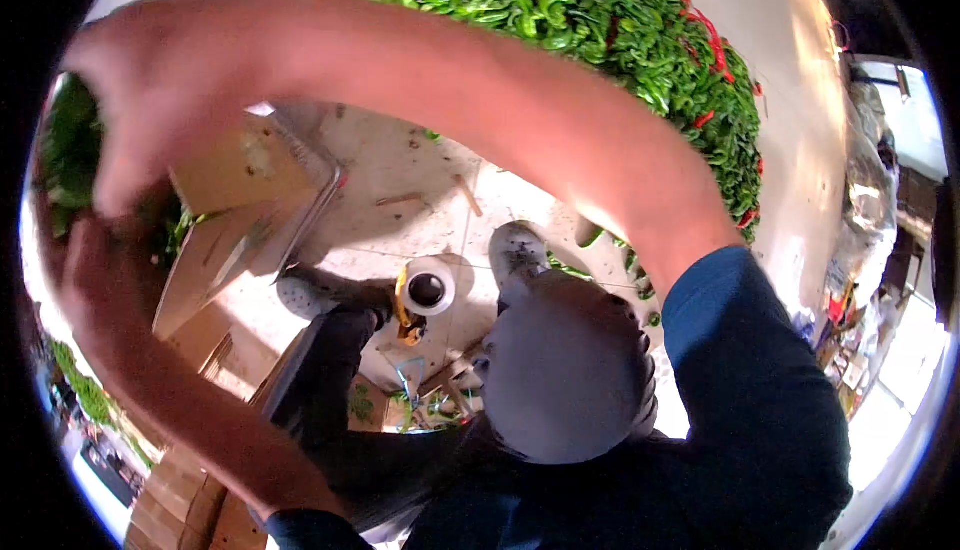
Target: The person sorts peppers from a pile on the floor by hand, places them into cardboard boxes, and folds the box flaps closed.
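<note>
Both my arms reach to the left edge of the view, over an open cardboard box [245,165]. My right hand [130,130] comes in from above, bent at the wrist, right against a bunch of dark green peppers [72,140]. Below it, near the same peppers, is my left hand [95,260]. Motion smears both hands and their fingers are mostly hidden, so I cannot make out whether they grip any peppers. More green peppers show just inside the box, beside the hands.
A big heap of green peppers [540,0] with some red ones covers the floor at the top. A tape dispenser [425,290] with a wide roll stands between my shoes [518,250]. A grey rounded shape [570,370] is close before me. Cardboard [175,500] lies at lower left.
</note>
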